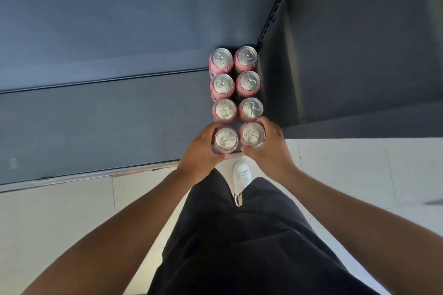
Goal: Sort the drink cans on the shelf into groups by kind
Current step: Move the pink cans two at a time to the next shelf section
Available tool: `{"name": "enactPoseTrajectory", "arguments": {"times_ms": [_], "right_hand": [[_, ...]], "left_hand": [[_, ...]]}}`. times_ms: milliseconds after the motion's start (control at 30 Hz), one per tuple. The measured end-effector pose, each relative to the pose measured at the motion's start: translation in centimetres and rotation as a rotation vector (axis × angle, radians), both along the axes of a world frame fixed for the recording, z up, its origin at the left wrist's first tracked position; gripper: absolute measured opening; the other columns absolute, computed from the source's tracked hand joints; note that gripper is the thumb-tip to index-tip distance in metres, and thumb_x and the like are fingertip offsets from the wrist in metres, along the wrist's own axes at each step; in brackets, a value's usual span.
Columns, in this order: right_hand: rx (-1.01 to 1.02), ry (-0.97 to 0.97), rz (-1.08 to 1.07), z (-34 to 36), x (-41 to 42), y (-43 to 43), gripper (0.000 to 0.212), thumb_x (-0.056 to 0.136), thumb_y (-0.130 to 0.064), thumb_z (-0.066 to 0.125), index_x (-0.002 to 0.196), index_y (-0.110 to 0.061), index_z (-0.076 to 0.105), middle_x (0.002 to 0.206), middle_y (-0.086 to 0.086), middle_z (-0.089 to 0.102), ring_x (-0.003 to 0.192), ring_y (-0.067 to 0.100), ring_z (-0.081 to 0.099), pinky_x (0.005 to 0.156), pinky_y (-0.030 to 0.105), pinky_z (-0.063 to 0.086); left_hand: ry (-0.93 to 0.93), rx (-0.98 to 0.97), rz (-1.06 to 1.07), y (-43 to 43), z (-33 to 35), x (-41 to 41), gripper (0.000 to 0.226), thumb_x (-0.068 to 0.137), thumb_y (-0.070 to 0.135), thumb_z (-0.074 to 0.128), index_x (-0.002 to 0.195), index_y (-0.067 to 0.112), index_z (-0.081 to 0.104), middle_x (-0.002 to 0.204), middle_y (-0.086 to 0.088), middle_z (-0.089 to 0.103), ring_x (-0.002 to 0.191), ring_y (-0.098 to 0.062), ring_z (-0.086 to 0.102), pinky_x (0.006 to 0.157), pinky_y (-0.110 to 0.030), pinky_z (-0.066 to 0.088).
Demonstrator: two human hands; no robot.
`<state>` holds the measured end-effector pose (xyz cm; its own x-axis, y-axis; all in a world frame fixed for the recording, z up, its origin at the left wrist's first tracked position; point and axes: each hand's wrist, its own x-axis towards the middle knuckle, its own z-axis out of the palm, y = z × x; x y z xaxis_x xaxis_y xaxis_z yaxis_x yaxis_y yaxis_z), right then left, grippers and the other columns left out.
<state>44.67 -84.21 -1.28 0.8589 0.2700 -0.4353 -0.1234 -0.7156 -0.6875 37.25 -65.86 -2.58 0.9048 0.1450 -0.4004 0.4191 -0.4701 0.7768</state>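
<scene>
Several pink drink cans with silver tops stand in two tidy columns at the right end of a dark grey shelf. I look straight down on them. My left hand grips the front left can, with fingers and thumb curled round its side. My right hand wraps round the front right can in the same way. Both front cans stand upright at the shelf's front edge, close behind them the other pink cans. All visible cans look alike.
A dark upright panel with a perforated rail bounds the shelf just right of the cans. The shelf stretches left as bare grey surface with a metal front lip. Below are pale floor tiles, my dark trousers and a white shoe.
</scene>
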Motion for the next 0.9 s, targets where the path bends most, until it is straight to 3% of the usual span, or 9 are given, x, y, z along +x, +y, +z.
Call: {"name": "enactPoseTrajectory", "arguments": {"times_ms": [267, 400, 567, 733, 900], "right_hand": [[-0.071, 0.031, -0.067, -2.4, 0.3, -0.2, 0.072, 0.067, -0.028, 0.087, 0.124, -0.03, 0.044, 0.119, -0.005, 0.056, 0.102, 0.011, 0.059, 0.081, 0.027, 0.054], [-0.079, 0.043, -0.059, -2.5, 0.3, -0.2, 0.075, 0.068, -0.031, 0.087, 0.129, -0.028, 0.042, 0.122, -0.004, 0.055, 0.103, 0.01, 0.057, 0.075, 0.017, 0.046], [-0.072, 0.072, -0.053, -2.1, 0.2, -0.5, 0.077, 0.069, -0.036, 0.086, 0.13, -0.028, 0.04, 0.123, -0.006, 0.054, 0.104, 0.01, 0.058, 0.075, 0.016, 0.046], [-0.103, 0.062, 0.041, -1.5, 0.3, -0.6, 0.078, 0.074, -0.037, 0.083, 0.137, -0.028, 0.037, 0.13, -0.005, 0.052, 0.108, 0.01, 0.055, 0.085, 0.025, 0.053], [-0.131, -0.063, 0.145, 0.9, -0.6, -0.5, 0.07, 0.083, -0.037, 0.075, 0.141, -0.029, 0.035, 0.14, -0.007, 0.049, 0.116, 0.011, 0.054, 0.087, 0.03, 0.053]], "left_hand": [[0.023, 0.007, 0.086, -1.8, -2.4, 0.7, 0.077, 0.074, 0.023, 0.086, 0.138, 0.023, 0.042, 0.134, 0.001, 0.053, 0.12, -0.016, 0.057, 0.102, -0.032, 0.05], [0.022, 0.004, 0.092, -1.7, -2.3, 0.8, 0.077, 0.075, 0.022, 0.086, 0.138, 0.021, 0.042, 0.134, 0.0, 0.052, 0.12, -0.015, 0.056, 0.1, -0.026, 0.048], [0.042, 0.008, 0.093, -1.4, -2.1, 0.6, 0.077, 0.075, 0.027, 0.085, 0.139, 0.022, 0.041, 0.135, 0.001, 0.052, 0.12, -0.016, 0.056, 0.102, -0.038, 0.051], [0.06, 0.036, 0.039, -1.1, -1.0, 0.2, 0.078, 0.079, 0.038, 0.082, 0.141, 0.024, 0.038, 0.139, 0.003, 0.049, 0.123, -0.014, 0.053, 0.104, -0.036, 0.048], [0.038, 0.176, -0.02, -0.7, 1.1, -0.9, 0.071, 0.085, 0.049, 0.072, 0.141, 0.026, 0.037, 0.145, 0.003, 0.046, 0.127, -0.021, 0.053, 0.102, -0.044, 0.049]]}}
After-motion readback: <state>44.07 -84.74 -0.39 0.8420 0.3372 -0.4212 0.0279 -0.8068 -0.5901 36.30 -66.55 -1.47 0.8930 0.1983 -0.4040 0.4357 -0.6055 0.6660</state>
